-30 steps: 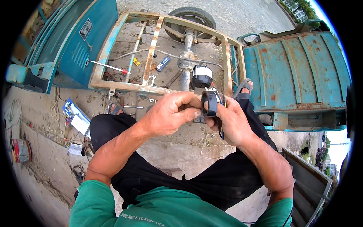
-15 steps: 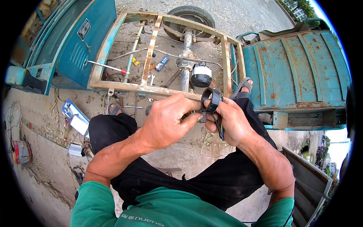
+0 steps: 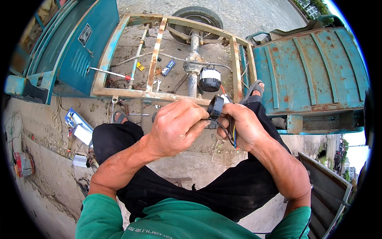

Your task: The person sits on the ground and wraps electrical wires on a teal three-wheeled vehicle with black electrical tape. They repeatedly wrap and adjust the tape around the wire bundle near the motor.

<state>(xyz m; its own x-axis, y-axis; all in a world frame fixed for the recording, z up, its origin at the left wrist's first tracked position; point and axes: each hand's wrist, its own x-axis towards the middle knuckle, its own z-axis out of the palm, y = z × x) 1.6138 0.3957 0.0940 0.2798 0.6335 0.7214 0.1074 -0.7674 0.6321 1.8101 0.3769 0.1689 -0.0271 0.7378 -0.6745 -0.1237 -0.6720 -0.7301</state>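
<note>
My left hand (image 3: 175, 127) and my right hand (image 3: 240, 125) meet in front of me, above my knees in black trousers. Both grip a small black round part (image 3: 215, 106) with black, blue and yellow wires (image 3: 230, 137) trailing down across my right palm. The left fingers pinch it from the left, the right fingers close around its stem from the right. Behind the hands lies a rusty vehicle frame (image 3: 159, 95) with an axle (image 3: 193, 59), a wheel (image 3: 197, 16) and a black and silver motor (image 3: 209, 79).
A rusty teal cargo box (image 3: 310, 67) lies at the right, a teal panel (image 3: 75, 47) at the left. A red-handled screwdriver (image 3: 115, 74), wrenches and small boxes lie inside the frame. Packets (image 3: 79, 127) and a red can (image 3: 24, 163) sit on the dirt at left.
Both hands have stayed together on the black part, turning and shifting it slightly; my left fingers have moved from covering it to pinching its side.
</note>
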